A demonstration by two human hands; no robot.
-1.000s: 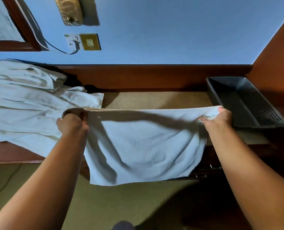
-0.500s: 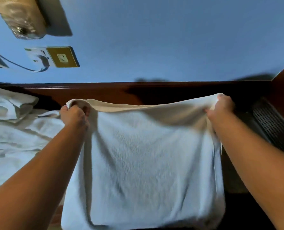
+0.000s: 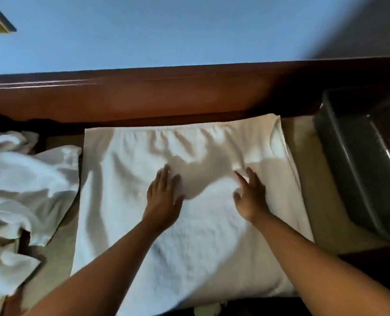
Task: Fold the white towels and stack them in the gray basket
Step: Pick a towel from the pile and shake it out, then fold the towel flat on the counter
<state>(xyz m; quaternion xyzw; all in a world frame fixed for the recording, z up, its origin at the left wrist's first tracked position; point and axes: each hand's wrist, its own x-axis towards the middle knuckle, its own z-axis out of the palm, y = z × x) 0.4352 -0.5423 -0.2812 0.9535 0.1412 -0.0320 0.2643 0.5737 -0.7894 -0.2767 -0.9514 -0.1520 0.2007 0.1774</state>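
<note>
A white towel (image 3: 125, 201) lies spread flat on the beige tabletop, folded over with its far edge near the wooden back rail. My left hand (image 3: 163, 197) rests palm down on the towel's middle, fingers straight. My right hand (image 3: 251, 197) lies flat on the towel a little to the right, fingers spread. The gray basket (image 3: 349, 179) stands at the right edge of the table, beside the towel and apart from it; I see nothing inside it.
A rumpled heap of white towels (image 3: 18, 190) fills the left side of the tabletop (image 3: 303, 190). A wooden back rail (image 3: 166, 92) runs along the far edge below the blue wall. The table's front edge is close under my forearms.
The towel, held up by its top corners before, now lies flat on the table. Both hands have let go of the corners and rest flat on its middle.
</note>
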